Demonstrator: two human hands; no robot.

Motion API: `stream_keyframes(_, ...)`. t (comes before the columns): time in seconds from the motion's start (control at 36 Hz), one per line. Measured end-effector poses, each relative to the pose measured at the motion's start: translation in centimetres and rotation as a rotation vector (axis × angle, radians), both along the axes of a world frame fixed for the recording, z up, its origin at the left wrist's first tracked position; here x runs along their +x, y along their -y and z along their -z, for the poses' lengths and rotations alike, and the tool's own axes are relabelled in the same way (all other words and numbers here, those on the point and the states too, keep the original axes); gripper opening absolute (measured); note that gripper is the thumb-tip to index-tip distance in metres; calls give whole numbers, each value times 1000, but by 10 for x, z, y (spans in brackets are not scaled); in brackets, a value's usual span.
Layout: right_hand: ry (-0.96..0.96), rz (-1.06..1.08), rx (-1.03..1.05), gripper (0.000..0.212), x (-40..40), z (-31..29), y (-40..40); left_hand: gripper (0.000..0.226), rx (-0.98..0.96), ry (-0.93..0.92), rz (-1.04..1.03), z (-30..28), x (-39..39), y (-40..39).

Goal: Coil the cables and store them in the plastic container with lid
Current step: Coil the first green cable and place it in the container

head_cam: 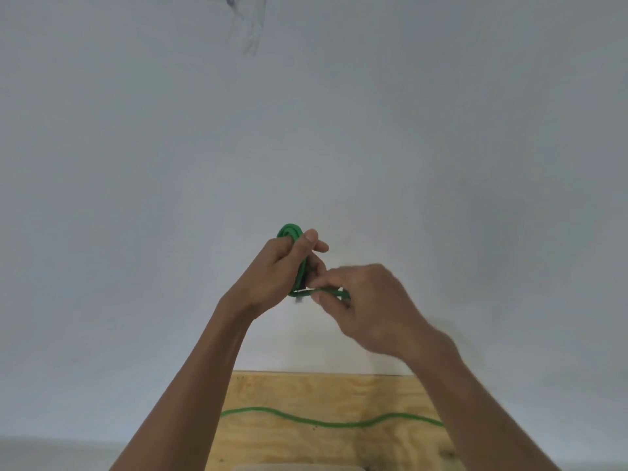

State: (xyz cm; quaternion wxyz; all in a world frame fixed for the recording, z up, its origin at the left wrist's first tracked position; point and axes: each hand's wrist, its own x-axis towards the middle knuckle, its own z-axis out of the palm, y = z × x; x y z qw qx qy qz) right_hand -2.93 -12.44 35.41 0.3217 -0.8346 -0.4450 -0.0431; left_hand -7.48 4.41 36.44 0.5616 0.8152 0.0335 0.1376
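While both bare arms are raised in front of the camera, the pale grey-white wall (339,130) fills nearly the whole view; a faint grey smudge (249,28) marks it near the top edge. Below it, a light plywood board (323,392) with visible grain occupies the lower centre, its far edge meeting the wall. A pale rounded edge of some object (295,468) shows at the very bottom of the frame; cannot tell what it is.

Left hand (275,270): held up against the wall, fingers curled closed around a coil of flat green cable (290,230). Loops of the coil arc out above the fist, and the bundle runs down through the palm, pinned by the thumb. A small dark piece, possibly a connector, sits at the lower end of the bundle; too blurred to confirm.

Right hand (373,304): just beside the left, motion-blurred, back of hand toward the camera. Fingertips pinch a strand of the same green cable, which runs roughly level from the bottom of the coil into this hand. Grip closed on the strand; finger detail smeared.

A loose length of green cable (333,423) lies in a shallow wave across the plywood board, passing behind both forearms. Whether it joins the held coil cannot be told.
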Motion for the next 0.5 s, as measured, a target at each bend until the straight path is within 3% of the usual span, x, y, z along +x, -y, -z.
stream_keyframes(0.08, 75, -56, 27, 10, 14, -23, 4, 60, -9, -53, 82, 3, -3, 2)
stream_keyframes(0.22, -239, -235, 390, 22, 41, -27, 4, 70, -367, -174, 288, 2, -7, 6)
stream_keyframes(0.5, -670, -403, 593, 18, 32, 2, -6, 78, -704, -196, 546, 10, -7, 15)
